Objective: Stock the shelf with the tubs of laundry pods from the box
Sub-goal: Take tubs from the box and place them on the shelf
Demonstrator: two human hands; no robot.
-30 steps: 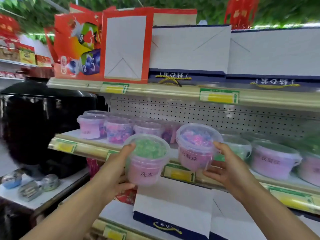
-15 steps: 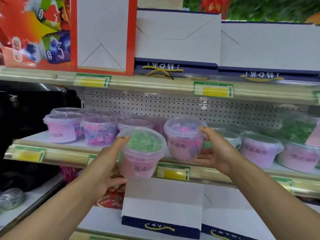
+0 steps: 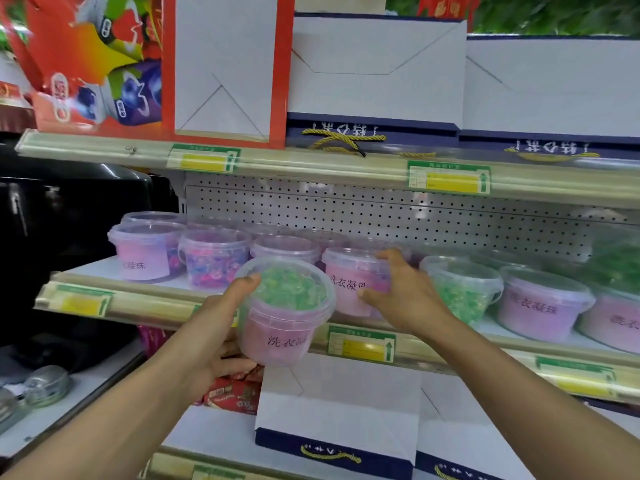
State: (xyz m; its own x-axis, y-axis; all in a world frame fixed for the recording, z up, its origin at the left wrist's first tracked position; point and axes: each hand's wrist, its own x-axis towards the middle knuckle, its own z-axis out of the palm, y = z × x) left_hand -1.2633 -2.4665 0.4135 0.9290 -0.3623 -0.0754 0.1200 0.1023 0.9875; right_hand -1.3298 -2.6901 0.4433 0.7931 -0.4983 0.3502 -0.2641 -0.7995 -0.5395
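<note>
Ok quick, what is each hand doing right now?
Left hand: holding the green-pod tub.
Right hand: gripping the pink tub on the shelf.

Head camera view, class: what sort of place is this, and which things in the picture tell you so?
Most likely a shop aisle. Price tags are clipped along the shelf edges, identical tubs of laundry pods stand in rows, and boxed goods fill the shelf above.

— What can be read on the tubs?

— The pink label of the green-pod tub (image 3: 284, 311) shows "洗衣", with a third character cut off. The pink tub (image 3: 353, 282) behind it reads "洗衣凝珠".

— Anything else?

— The far-left tub (image 3: 143, 252) shows "凝珠". Print on the shelf price tags (image 3: 449, 177) is too small to read.
</note>
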